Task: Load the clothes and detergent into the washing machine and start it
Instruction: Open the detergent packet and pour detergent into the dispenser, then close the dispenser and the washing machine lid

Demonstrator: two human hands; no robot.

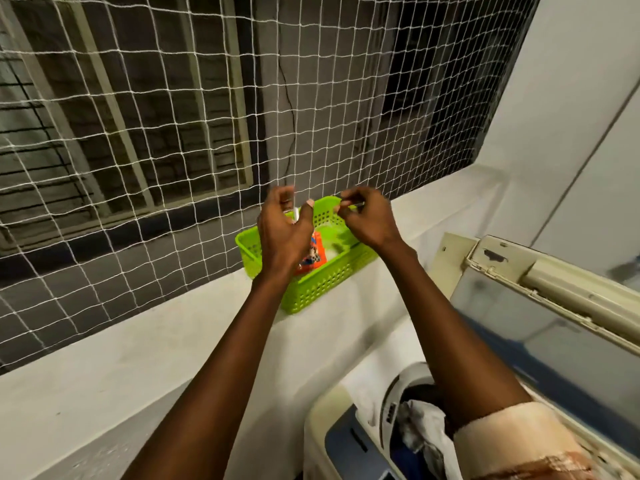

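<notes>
Reaching over one lime-green perforated basket (311, 289), two bare hands are held up side by side above its far rim. The left hand (285, 230) is curled, and a small whitish item is pinched between its thumb and fingers; what that item is cannot be told. The right hand (363, 216) has its fingertips (346, 202) drawn together in a pinch on something thin and pale, too blurred to be named. One orange detergent packet (315, 254) is seen inside the basket, partly hidden behind the left wrist.

The basket is set on a white ledge (138, 368), near its far edge, just beside a white rope net (173, 116) stretched across the opening. Beyond the net, one barred window (131, 98) is visible on a neighbouring building.

At near right, one top-loading washing machine (332, 441) is seen with its lid (554, 306) raised. Clothes (420, 427) are lying in the drum, a whitish crumpled piece uppermost. One pale sleeve (519, 441) is visible on the right arm, low at the near right.
</notes>
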